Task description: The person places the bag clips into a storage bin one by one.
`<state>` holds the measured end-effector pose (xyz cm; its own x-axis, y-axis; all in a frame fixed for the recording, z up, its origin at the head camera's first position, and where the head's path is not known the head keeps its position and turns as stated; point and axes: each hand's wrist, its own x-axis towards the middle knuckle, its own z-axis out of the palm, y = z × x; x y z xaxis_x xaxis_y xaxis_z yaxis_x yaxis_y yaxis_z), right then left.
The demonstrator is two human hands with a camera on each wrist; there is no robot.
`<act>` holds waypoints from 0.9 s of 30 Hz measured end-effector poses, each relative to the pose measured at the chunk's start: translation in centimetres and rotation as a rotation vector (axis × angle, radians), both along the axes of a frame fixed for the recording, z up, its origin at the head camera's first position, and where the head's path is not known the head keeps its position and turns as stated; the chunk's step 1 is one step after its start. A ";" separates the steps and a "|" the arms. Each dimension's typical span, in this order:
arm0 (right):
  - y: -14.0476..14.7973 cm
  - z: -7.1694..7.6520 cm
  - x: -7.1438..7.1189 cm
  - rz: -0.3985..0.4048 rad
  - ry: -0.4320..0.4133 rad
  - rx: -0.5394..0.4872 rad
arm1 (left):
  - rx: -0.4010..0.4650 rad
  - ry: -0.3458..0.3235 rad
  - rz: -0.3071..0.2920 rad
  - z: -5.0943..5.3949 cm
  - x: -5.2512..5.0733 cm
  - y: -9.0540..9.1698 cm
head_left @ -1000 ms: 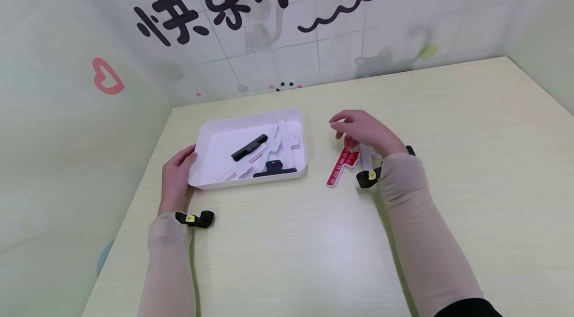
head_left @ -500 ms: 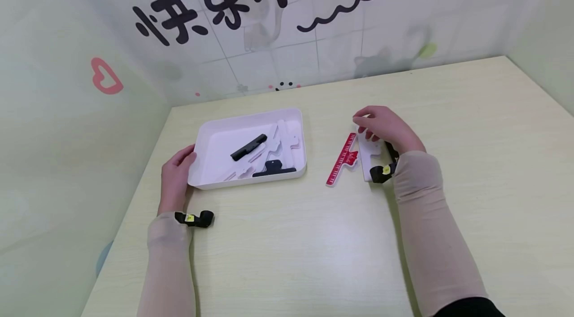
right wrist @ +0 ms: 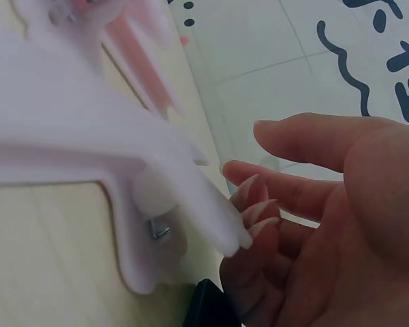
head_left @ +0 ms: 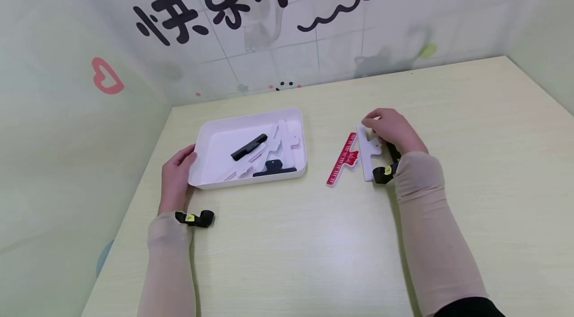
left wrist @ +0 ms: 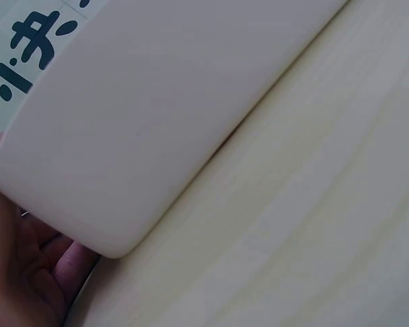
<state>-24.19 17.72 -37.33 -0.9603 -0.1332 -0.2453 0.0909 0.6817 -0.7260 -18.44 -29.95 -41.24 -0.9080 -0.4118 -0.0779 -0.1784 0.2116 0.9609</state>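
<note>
My left hand [head_left: 176, 177] grips the left end of a white plastic tray [head_left: 242, 184], thumb at the rim. In the left wrist view its fingers curl under the tray's corner [left wrist: 116, 238]. My right hand [head_left: 394, 130] hovers at the far end of a long white plastic clip [head_left: 366, 157] on the table. The right wrist view shows thumb and forefinger apart, the other fingers loosely bent by the white clip [right wrist: 88, 129], nothing pinched. To its left lies a red clip [head_left: 342, 160] with ruler-like marks. A black piece [right wrist: 215, 306], partly hidden, lies under the right wrist.
Inside the tray are several clips: a black one [head_left: 249, 147] lying slanted, another black one [head_left: 274, 169] at the front wall, and some white ones [head_left: 285, 145]. The wooden table [head_left: 287, 247] meets a printed cloth backdrop [head_left: 323, 53] behind and at the left.
My right hand has moved right, from above the red clip to the far end of the white clip, uncovering both. My left hand and the tray have stayed put.
</note>
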 end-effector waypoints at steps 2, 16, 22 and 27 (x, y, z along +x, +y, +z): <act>0.1 -0.2 -0.1 -0.005 -0.005 -0.004 | 0.000 0.001 0.000 0.1 0.0 0.0; 0.5 -0.4 -0.2 -0.021 -0.013 0.034 | 0.011 0.002 -0.001 0.2 0.1 0.0; 0.7 -0.2 0.0 -0.001 -0.027 0.060 | 0.012 0.003 -0.007 0.2 0.1 0.1; 0.8 -0.1 0.0 0.018 -0.033 0.064 | 0.007 0.000 -0.005 0.2 0.1 0.1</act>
<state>-24.15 18.48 -37.39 -0.9492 -0.1336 -0.2850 0.1010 0.7284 -0.6777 -18.33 -29.84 -41.02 -0.9099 -0.4070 -0.0805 -0.1770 0.2054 0.9625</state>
